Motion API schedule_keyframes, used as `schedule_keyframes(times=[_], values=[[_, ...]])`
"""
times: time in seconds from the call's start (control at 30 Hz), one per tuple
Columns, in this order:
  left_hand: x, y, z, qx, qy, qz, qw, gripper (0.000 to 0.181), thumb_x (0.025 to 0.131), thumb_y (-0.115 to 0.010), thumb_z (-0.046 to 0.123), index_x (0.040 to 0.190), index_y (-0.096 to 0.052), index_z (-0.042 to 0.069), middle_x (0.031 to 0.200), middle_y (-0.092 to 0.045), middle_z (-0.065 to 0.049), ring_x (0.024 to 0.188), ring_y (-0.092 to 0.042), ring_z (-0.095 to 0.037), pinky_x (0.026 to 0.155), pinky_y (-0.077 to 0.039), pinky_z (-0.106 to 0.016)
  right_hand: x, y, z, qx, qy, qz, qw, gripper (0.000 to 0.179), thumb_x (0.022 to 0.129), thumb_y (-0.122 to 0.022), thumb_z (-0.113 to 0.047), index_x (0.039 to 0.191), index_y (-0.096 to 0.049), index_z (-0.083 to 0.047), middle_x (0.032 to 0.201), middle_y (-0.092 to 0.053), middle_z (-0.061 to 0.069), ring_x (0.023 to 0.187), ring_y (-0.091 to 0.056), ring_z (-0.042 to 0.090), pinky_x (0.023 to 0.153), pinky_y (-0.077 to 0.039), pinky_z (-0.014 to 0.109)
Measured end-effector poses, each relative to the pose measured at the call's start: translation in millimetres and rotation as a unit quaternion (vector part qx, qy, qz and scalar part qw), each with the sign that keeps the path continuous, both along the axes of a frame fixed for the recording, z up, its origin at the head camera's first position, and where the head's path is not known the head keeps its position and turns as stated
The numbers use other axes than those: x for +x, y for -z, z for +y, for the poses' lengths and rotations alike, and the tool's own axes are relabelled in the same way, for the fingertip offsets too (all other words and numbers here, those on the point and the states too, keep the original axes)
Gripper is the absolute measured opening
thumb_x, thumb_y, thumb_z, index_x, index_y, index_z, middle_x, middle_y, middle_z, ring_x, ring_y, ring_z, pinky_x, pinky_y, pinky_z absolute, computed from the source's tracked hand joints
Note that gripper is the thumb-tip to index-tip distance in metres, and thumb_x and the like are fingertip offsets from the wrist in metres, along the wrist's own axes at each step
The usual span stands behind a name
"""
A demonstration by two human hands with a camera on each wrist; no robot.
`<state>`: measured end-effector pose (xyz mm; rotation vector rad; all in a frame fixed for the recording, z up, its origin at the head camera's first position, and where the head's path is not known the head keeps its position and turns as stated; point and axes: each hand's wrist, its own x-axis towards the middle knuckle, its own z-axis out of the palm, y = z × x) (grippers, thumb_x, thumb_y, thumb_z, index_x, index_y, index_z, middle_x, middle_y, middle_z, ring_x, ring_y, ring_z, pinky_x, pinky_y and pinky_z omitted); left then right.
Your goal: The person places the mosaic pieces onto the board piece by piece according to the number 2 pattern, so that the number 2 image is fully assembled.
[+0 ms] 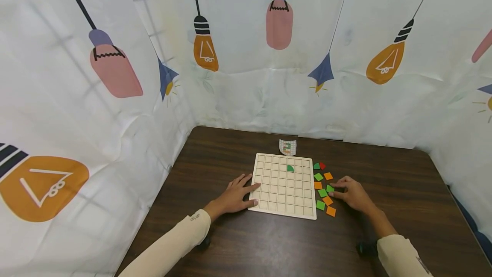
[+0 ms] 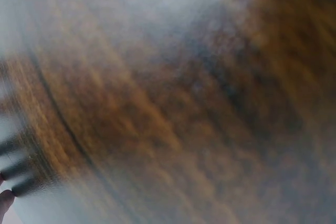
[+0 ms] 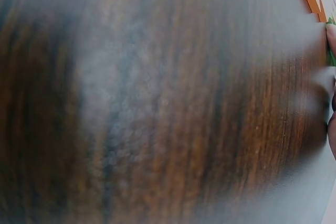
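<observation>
A pale square grid board [image 1: 282,202] lies on the dark table, with a green quarter-round tile [image 1: 290,168] in one of its upper cells. My left hand [image 1: 233,195] rests at the board's left edge, fingers spread, with thumb and a fingertip over the rim. To the right of the board, my right hand [image 1: 352,193] pinches a green square tile [image 1: 330,188] between thumb and index finger, among loose tiles. Only fingertips [image 2: 5,199] appear at the lower left of the left wrist view. In the right wrist view, fingertips [image 3: 331,35] show at the right edge beside green.
Several loose green and orange square tiles [image 1: 320,205] lie along the board's right side. Above them are a green rounded tile [image 1: 317,166] and a red tile [image 1: 322,166]. A small printed pattern card [image 1: 288,147] sits behind the board. A printed curtain [image 1: 246,97] encloses the table.
</observation>
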<state>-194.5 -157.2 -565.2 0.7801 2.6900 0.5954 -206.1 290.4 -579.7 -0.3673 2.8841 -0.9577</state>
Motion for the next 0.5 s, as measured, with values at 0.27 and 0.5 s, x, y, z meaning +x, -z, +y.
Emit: schedule_keyframes(times=[0.27, 0.5], values=[[-0.2, 0.1, 0.1, 0.0, -0.002, -0.004, 1.0, 0.066, 0.098, -0.058, 0.053, 0.156, -0.039, 0.028, 0.167, -0.02, -0.012, 0.153, -0.016, -0.043, 0.113, -0.021, -0.068, 1.3, -1.9, -1.3, 0.003, -0.002, 0.008, 1.0, 0.031, 0.088, -0.078, -0.023, 0.113, -0.077, -0.005, 0.102, -0.061, 0.009, 0.067, -0.046, 0.009, 0.059, -0.042, 0.024], [-0.5, 0.5, -0.3, 0.001, -0.002, -0.007, 1.0, 0.067, 0.097, -0.059, 0.053, 0.156, -0.039, 0.029, 0.167, -0.019, -0.012, 0.153, -0.015, -0.042, 0.113, -0.021, -0.069, 1.0, -2.4, -3.1, 0.003, 0.001, -0.002, 1.0, 0.029, 0.089, -0.077, -0.022, 0.112, -0.074, -0.004, 0.108, -0.062, 0.013, 0.068, -0.048, 0.011, 0.06, -0.043, 0.024]])
